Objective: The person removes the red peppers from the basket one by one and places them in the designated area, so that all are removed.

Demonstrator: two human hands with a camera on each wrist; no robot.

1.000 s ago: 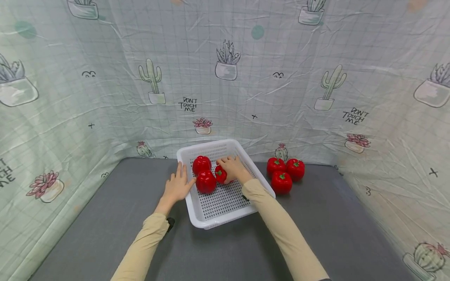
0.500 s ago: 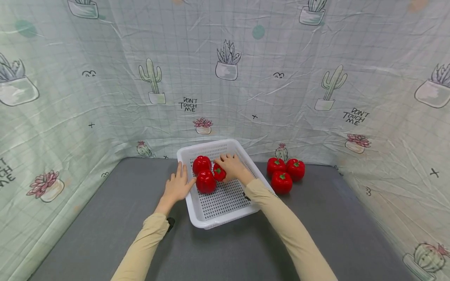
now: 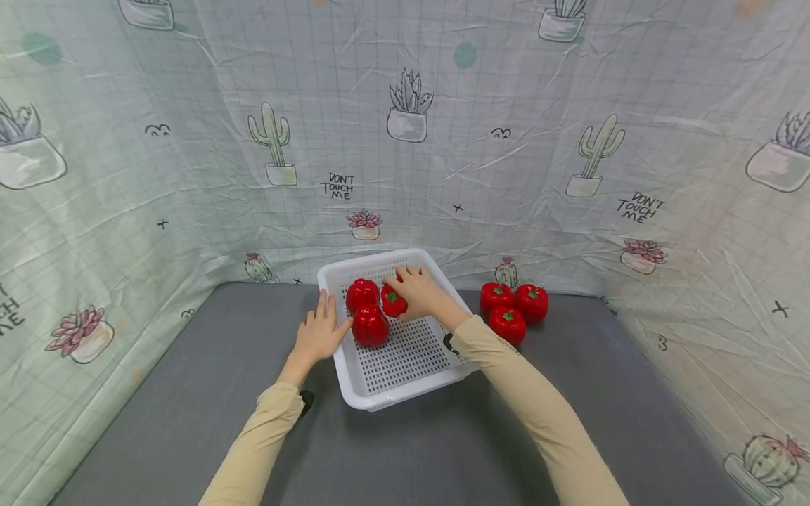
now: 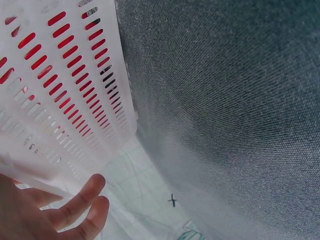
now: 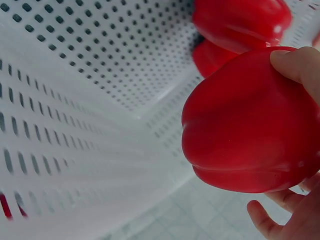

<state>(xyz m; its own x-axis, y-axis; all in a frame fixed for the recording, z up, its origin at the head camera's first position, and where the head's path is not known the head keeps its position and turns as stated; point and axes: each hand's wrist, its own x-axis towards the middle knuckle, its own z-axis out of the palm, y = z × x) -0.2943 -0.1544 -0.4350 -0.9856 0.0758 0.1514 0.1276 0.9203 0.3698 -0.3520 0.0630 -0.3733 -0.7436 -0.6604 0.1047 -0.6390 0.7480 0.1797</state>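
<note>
A cactus-print curtain (image 3: 455, 165) surrounds a dark grey table (image 3: 158, 393) that stretches well past both sides of an angled white basket (image 3: 405, 358), its bare mesh floor reaching the near edge. The left hand (image 3: 316, 332) lies flat-fingered on the basket's left rim; the right hand (image 3: 420, 291) grips a red pepper (image 3: 394, 302) within the walls, just beside two peppers (image 3: 370, 327), while three others (image 3: 508, 325) sit outside the right edge.

The left arm (image 3: 256, 439) and right arm (image 3: 538, 414) reach forward; the left hand (image 3: 316, 336) has extended fingers (image 3: 323, 306), while the right hand (image 3: 421, 290) grips with thumb (image 5: 300, 66) and fingers.
</note>
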